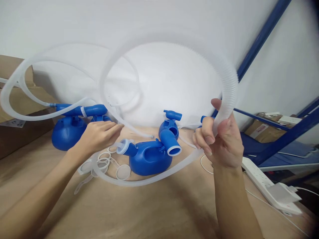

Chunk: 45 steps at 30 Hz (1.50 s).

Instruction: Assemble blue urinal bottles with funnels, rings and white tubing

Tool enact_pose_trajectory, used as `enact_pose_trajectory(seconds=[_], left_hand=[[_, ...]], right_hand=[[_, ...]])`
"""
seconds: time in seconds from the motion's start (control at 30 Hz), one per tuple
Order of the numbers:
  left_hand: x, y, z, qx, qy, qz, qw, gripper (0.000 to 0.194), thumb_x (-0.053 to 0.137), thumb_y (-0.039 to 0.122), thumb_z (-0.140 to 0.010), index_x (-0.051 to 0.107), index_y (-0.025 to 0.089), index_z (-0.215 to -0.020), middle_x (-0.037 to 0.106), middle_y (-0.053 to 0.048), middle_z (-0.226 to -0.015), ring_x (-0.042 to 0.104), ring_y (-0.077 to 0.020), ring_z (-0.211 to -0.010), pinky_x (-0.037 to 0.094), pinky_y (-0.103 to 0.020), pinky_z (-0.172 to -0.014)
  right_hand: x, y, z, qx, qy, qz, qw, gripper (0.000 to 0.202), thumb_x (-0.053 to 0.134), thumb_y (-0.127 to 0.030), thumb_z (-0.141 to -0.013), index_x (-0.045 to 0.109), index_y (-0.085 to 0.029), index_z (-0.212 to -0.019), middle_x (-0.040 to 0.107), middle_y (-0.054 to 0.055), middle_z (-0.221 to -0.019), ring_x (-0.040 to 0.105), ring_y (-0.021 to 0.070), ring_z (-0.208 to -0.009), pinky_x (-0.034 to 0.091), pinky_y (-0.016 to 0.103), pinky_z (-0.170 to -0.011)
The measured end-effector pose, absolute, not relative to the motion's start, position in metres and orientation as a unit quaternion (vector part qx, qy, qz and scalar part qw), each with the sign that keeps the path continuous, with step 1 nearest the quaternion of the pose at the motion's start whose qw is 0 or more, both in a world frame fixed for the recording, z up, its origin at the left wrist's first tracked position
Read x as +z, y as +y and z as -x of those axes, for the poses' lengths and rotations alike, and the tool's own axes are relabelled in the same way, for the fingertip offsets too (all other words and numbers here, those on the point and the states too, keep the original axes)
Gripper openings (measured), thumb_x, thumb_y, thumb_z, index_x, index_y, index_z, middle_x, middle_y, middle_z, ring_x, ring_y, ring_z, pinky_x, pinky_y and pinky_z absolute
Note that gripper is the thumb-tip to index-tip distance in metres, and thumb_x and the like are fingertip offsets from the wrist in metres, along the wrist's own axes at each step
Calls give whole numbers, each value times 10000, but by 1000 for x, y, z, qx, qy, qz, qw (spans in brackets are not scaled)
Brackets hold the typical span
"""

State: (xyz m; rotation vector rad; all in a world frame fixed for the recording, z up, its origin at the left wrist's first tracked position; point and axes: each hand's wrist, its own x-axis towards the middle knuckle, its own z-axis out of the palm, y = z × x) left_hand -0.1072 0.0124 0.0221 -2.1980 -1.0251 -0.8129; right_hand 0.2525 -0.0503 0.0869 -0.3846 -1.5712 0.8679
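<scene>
translucent pale plastic, finely ribbed, forms the hose (229,89), which arches in a wide loop before the white wall (174,15). the right hand (223,139) has hold of it at the right side of this loop: the forearm (231,199) rises almost upright from the near right, the palm is turned to the near side, and the fingers are curled closed around the hose, one fingertip showing on its left above the others. a lower stretch of hose sweeps left from below this hand, in front of the blue jug (151,166)

the left forearm (50,186) slants in from the near left, the back of the left hand (99,136) facing up. its fingers lie together, slightly bent, pointing right beside the hose; the thumb is hidden, and i cannot tell whether they have hold of anything

below that hand, pale rings (106,162) lie on the wooden table (149,212). another blue jug (66,132) stands to the left, and a power strip (259,181) lies at the near right
</scene>
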Motion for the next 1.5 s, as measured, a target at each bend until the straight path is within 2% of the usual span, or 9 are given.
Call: enact_pose_trajectory(seconds=[0.1, 0.23, 0.53, 0.73, 0.87, 1.07, 1.23, 1.4, 1.5], left_hand=[[30, -8, 84, -304, -257, 827, 397, 234, 564, 169, -993, 707, 231, -1168, 801, -37, -1041, 746, -209, -935, 584, -336, -822], [32, -16, 60, -213, -262, 861, 380, 358, 529, 170, -1008, 651, 161, -1344, 677, -190, -1407, 643, -337, -1310, 446, -589, -1158], [24, -10, 54, -195, -356, 831, 381, 495, 589, 144, -979, 574, 197, -1470, 478, -215, -1610, 447, -415, -1497, 284, -733, -1199], [31, -14, 53, -187, -382, 818, 387, 348, 579, 176, -994, 672, 162, -1328, 622, -215, -1464, 473, -401, -1471, 332, -684, -1194], [37, -19, 57, -149, -406, 805, 406, 254, 583, 300, -1011, 754, 140, -1109, 754, -165, -956, 647, -384, -1143, 280, -744, -1183], [50, -23, 77, -106, -409, 797, 432, 636, 511, 725, -952, 758, 143, -877, 642, -124, -790, 623, -345, -942, 322, -619, -1199], [52, -13, 96, -115, -423, 801, 407, 574, 567, 684, -947, 759, 151, -856, 650, -141, -844, 614, -355, -943, 379, -608, -1091], [49, 3, 107, -151, -443, 814, 345, 528, 498, 621, -1010, 733, 179, -843, 650, -130, -868, 609, -338, -918, 427, -546, -963], [47, 10, 111, -193, -462, 820, 276, 525, 395, 579, -1063, 697, 188, -884, 632, -101, -860, 605, -294, -866, 446, -426, -803]], right_hand=[[84, -53, -246, 362, -685, 168, 610, 315, 536, -502, -1034, 598, -508, -1343, 479, -71, -632, 322, 101, -339, 412, 310, -394], [85, -60, -249, 331, -698, 160, 614, 358, 473, -550, -1051, 521, -605, -1402, 502, -72, -635, 284, 104, -337, 432, 314, -398], [87, -69, -253, 330, -727, 140, 585, 406, 465, -652, -1019, 485, -645, -1424, 438, -73, -554, 303, 119, -312, 422, 310, -375], [82, -58, -269, 288, -719, 121, 620, 447, 409, -670, -1016, 386, -686, -1462, 349, -85, -494, 193, 120, -275, 342, 310, -346], [88, -62, -269, 274, -710, 145, 632, 424, 395, -648, -1022, 407, -679, -1444, 349, -81, -503, 185, 130, -279, 345, 329, -358], [94, -44, -267, 227, -625, 386, 640, 527, 464, -477, -1023, 335, -480, -1535, 503, -63, -710, 237, 98, -341, 261, 269, -374], [70, -6, -275, -1, -667, 591, 454, 453, 392, -398, -1026, 574, -352, -1438, 571, 93, -1175, 644, 202, -727, 574, 411, -730], [50, 5, -254, 9, -686, 671, 282, 630, 258, -586, -1055, 418, -318, -1603, 460, 167, -1468, 690, 330, -1088, 512, 544, -1039], [40, 14, -243, 62, -703, 664, 248, 755, 239, -686, -1035, 303, -268, -1660, 346, 172, -1605, 561, 354, -1365, 400, 515, -1185]])
